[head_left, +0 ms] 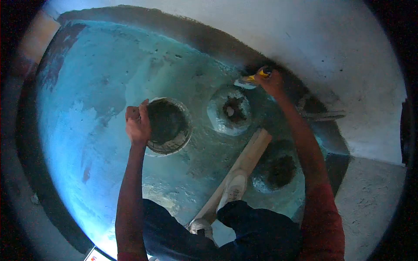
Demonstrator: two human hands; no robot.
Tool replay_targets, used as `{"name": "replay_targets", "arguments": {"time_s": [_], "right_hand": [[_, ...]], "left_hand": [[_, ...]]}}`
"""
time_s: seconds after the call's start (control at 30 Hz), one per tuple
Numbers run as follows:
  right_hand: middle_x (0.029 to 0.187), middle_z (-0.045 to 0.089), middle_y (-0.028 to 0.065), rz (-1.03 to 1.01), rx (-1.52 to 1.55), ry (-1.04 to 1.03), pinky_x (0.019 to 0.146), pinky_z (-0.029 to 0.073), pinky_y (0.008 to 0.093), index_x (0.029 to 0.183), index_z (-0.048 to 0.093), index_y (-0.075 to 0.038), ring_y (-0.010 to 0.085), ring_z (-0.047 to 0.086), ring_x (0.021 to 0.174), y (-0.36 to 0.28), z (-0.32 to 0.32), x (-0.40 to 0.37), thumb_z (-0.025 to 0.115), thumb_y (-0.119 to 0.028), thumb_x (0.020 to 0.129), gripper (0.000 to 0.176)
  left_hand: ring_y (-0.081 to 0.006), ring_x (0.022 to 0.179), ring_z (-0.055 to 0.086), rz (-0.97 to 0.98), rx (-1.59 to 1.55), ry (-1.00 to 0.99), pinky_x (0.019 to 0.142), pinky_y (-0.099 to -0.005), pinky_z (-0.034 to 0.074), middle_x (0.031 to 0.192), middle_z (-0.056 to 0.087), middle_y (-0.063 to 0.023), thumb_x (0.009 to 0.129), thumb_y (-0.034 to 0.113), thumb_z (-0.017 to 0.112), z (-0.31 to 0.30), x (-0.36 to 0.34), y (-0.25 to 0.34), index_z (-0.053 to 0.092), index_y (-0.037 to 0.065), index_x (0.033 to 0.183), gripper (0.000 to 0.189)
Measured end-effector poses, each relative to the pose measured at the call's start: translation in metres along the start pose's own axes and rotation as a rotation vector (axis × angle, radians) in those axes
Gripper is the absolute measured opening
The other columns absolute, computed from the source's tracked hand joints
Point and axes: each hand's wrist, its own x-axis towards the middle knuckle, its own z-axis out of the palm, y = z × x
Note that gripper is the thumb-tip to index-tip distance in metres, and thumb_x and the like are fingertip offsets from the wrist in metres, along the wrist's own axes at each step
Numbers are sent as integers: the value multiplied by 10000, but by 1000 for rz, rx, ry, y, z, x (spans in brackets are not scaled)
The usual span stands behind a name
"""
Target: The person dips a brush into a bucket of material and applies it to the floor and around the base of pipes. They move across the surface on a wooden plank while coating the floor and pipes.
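Observation:
My left hand (pixel 138 123) is closed on the rim of a round bucket (pixel 186 138). Dark grey wet-looking material (pixel 166 122) lies inside the bucket. Up at the right, my right hand (pixel 271 82) grips a hand tool (pixel 251 79) with a yellow and black handle and a pale flat end; its exact kind I cannot tell. That end is down at the floor, close to the dark grey band (pixel 217 37) along the foot of the wall. Just below the tool stands a round raised mound (pixel 216 111) with a rough dark hollow in its middle.
A second mound (pixel 261 180) with a dark hollow sits lower right. A wooden plank (pixel 250 150) lies across the floor (pixel 109 117), with my shoe (pixel 235 189) over it. A pale wall (pixel 331 52) rises behind. Long thin pieces (pixel 324 115) rest near its foot, beside my right forearm.

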Motion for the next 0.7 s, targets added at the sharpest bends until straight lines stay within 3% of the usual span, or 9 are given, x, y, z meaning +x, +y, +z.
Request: {"name": "replay_targets", "arguments": {"time_s": [0.07, 0.17, 0.23, 0.3, 0.43, 0.53, 0.63, 0.7], "right_hand": [[685, 624, 98, 64, -34, -35, 558, 497, 354, 877, 618, -24, 190, 608, 593, -14, -5, -4, 784, -394, 660, 460], [700, 629, 123, 141, 245, -115, 573, 502, 363, 920, 595, -7, 213, 622, 619, -18, -13, -19, 788, -373, 652, 493], [689, 632, 130, 193, 460, -190, 590, 508, 369, 948, 588, -1, 232, 631, 627, 1, -4, -28, 791, -352, 641, 508], [672, 629, 132, 92, 256, 1, 583, 508, 380, 906, 603, 19, 242, 623, 595, 14, 1, -35, 788, -325, 633, 476], [658, 631, 149, 207, 193, -17, 592, 510, 403, 787, 624, 55, 281, 617, 576, -9, -26, -46, 769, -331, 627, 442], [657, 632, 165, 180, 62, 179, 583, 504, 413, 693, 616, 63, 302, 618, 583, -10, -21, -46, 762, -398, 618, 489], [959, 618, 193, 317, -86, -34, 736, 503, 433, 890, 635, -42, 335, 604, 823, -3, -20, -42, 735, -589, 600, 628], [972, 621, 190, 319, -93, -112, 723, 499, 445, 900, 654, -89, 348, 602, 851, -6, -16, -39, 708, -596, 630, 577]], "left_hand": [[-258, 820, 535, -21, -15, -8, 745, -391, 441, 841, 517, -99, 943, 263, 462, 1, 1, 2, 676, 133, 1043, 270], [-263, 813, 537, 96, 115, -26, 742, -391, 437, 834, 529, -106, 946, 265, 464, 3, 4, -7, 682, 125, 1035, 274], [-266, 811, 535, 25, 51, -22, 740, -391, 435, 836, 536, -109, 943, 263, 467, 3, 4, -6, 680, 122, 1034, 271], [-268, 811, 533, -2, 28, -16, 742, -390, 433, 839, 541, -109, 940, 263, 471, 3, 4, -4, 680, 122, 1030, 268], [-269, 813, 532, 53, 117, -14, 750, -386, 431, 840, 545, -107, 935, 264, 482, 5, 4, -4, 678, 136, 1035, 254], [-266, 811, 531, 76, 96, -24, 752, -382, 428, 839, 538, -100, 934, 260, 483, 6, 4, -13, 670, 157, 1059, 248], [-257, 809, 524, 45, 75, -32, 755, -379, 426, 837, 522, -85, 934, 262, 483, 6, 3, -6, 666, 178, 1074, 245], [-250, 807, 514, 12, 83, -49, 756, -375, 424, 831, 508, -75, 936, 271, 479, 6, 3, -1, 665, 188, 1077, 248]]}}
